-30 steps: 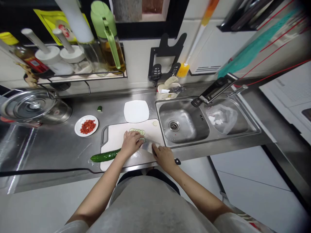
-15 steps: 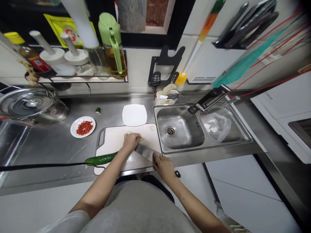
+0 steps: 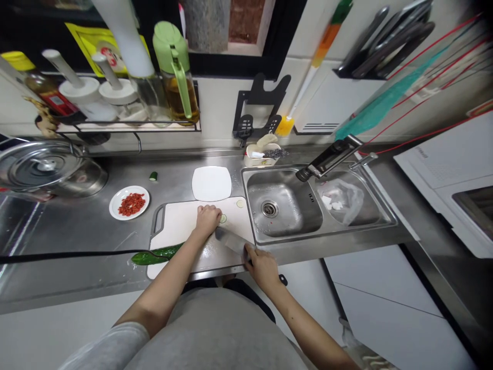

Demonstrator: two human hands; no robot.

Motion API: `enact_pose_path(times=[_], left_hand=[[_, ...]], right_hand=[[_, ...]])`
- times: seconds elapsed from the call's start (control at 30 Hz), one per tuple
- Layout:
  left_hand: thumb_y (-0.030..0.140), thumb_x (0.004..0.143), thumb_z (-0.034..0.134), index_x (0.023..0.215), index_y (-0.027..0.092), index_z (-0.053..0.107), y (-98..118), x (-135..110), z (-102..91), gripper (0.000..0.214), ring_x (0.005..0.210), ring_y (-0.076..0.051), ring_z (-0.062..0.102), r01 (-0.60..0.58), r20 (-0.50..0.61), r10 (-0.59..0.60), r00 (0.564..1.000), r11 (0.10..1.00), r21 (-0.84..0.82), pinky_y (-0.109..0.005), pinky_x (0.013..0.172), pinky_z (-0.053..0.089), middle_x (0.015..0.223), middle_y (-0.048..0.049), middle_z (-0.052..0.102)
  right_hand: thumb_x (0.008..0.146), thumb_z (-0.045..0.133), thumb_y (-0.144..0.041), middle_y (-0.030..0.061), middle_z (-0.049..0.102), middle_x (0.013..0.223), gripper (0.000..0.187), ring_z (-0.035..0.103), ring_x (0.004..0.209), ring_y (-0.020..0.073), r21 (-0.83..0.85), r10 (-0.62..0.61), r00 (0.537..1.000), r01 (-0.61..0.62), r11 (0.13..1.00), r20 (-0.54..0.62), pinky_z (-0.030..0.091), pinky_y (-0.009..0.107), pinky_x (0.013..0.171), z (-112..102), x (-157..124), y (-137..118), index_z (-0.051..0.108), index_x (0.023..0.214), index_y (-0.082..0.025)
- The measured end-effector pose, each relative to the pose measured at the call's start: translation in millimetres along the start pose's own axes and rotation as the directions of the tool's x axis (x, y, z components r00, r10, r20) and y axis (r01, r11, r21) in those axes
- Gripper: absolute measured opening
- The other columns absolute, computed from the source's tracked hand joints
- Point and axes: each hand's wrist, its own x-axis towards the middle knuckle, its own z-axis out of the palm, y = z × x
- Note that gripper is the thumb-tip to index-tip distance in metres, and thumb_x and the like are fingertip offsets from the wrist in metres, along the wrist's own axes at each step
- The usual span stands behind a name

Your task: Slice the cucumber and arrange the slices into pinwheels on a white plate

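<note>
My right hand (image 3: 264, 266) is closed round the handle of a broad kitchen knife (image 3: 230, 241). The knife's blade points up and left across the white cutting board (image 3: 179, 218). My left hand (image 3: 208, 220) is curled down on the middle of the board, by the blade's tip. Pale cucumber slices (image 3: 223, 219) lie at its fingertips, partly covered by the hand. Another cucumber slice (image 3: 240, 204) rests near the board's upper right corner. A long green cucumber (image 3: 154, 255) lies over the board's left edge, partly behind my left forearm.
Behind the board is a white square plate (image 3: 211, 183). Left of it stand a round plate (image 3: 114, 206) of red pieces, a cucumber end (image 3: 153, 176) and a lidded steel pot (image 3: 82, 180). A double sink (image 3: 287, 234) with a faucet (image 3: 331, 159) is on the right. A black cable (image 3: 69, 255) crosses the left side.
My left hand has settled flatter over the slices, covering one that showed behind it before. The knife stays in my right hand in nearly the same place. The view has shifted slightly.
</note>
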Motion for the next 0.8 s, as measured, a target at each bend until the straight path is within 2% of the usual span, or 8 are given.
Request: enact_pose_path(times=[0.1,0.2,0.3,0.37,0.47,0.6,0.8], left_hand=[[0.028,0.086,0.05,0.081,0.021,0.07,-3,1,0.3,0.022,0.093,-0.025,0.056,0.011,-0.009,-0.012,1.0,0.999,-0.051,-0.042,0.086,0.032,0.088,-0.0093,0.068],[0.028,0.086,0.051,0.087,0.024,0.07,-12,-4,-2.3,0.02,0.093,-0.024,0.057,0.075,-0.072,-0.087,0.994,0.985,-0.156,-0.041,0.086,0.035,0.091,-0.0067,0.068],[0.03,0.087,0.05,0.092,0.025,0.069,-28,-20,-7.9,0.02,0.089,-0.021,0.058,0.139,-0.181,-0.189,0.965,0.956,-0.258,-0.038,0.084,0.041,0.091,-0.0049,0.068],[0.032,0.088,0.049,0.093,0.024,0.068,-37,-38,-11.4,0.022,0.087,-0.02,0.059,0.119,-0.248,-0.194,0.949,0.95,-0.288,-0.037,0.084,0.043,0.092,-0.005,0.068],[0.034,0.09,0.048,0.097,0.024,0.068,-44,-69,-12.7,0.023,0.09,-0.02,0.059,0.002,-0.298,-0.091,0.95,0.958,-0.287,-0.037,0.084,0.046,0.094,-0.0057,0.067],[0.031,0.092,0.046,0.106,0.024,0.067,-44,-98,-5.3,0.026,0.095,-0.019,0.06,-0.17,-0.317,0.085,0.944,0.953,-0.251,-0.035,0.086,0.05,0.1,-0.0064,0.066],[0.027,0.092,0.048,0.114,0.025,0.066,-46,-108,7.2,0.028,0.102,-0.02,0.06,-0.241,-0.35,0.185,0.918,0.962,-0.125,-0.035,0.087,0.052,0.109,-0.0079,0.065]], right_hand=[[0.092,0.046,-0.032,0.0111,0.069,0.101,0.046,0.063,0.094,0.0216,0.026,-0.001,1.0,0.001,1.0,-0.011,0.039,0.029,0.079,-2,-1,-1,0.046,0.136,-0.018],[0.094,0.039,-0.027,0.0108,0.07,0.1,0.042,0.064,0.092,0.0204,0.053,0.005,1.0,-0.004,0.999,-0.019,0.039,0.028,0.078,-3,-2,-2,0.049,0.133,-0.018],[0.097,0.031,-0.025,0.01,0.071,0.098,0.04,0.066,0.089,0.0198,0.086,0.051,0.999,-0.051,0.995,-0.004,0.04,0.028,0.076,-2,-1,-2,0.05,0.132,-0.019],[0.098,0.028,-0.027,0.0097,0.072,0.096,0.04,0.067,0.087,0.0201,0.122,0.097,0.995,-0.099,0.988,0.021,0.04,0.028,0.073,-1,1,-3,0.05,0.13,-0.019],[0.099,0.027,-0.031,0.0092,0.072,0.095,0.039,0.067,0.088,0.021,0.2,0.137,0.989,-0.144,0.969,0.051,0.04,0.027,0.071,0,6,-5,0.05,0.127,-0.018],[0.097,0.032,-0.033,0.0089,0.071,0.098,0.038,0.067,0.089,0.0217,0.26,0.105,0.992,-0.118,0.958,0.063,0.04,0.027,0.069,-4,15,-15,0.044,0.13,-0.018],[0.098,0.028,-0.029,0.0112,0.07,0.09,0.031,0.067,0.088,0.0231,0.153,-0.006,0.991,-0.014,0.988,0.132,0.04,0.029,0.069,-25,27,-43,0.052,0.114,-0.017]])
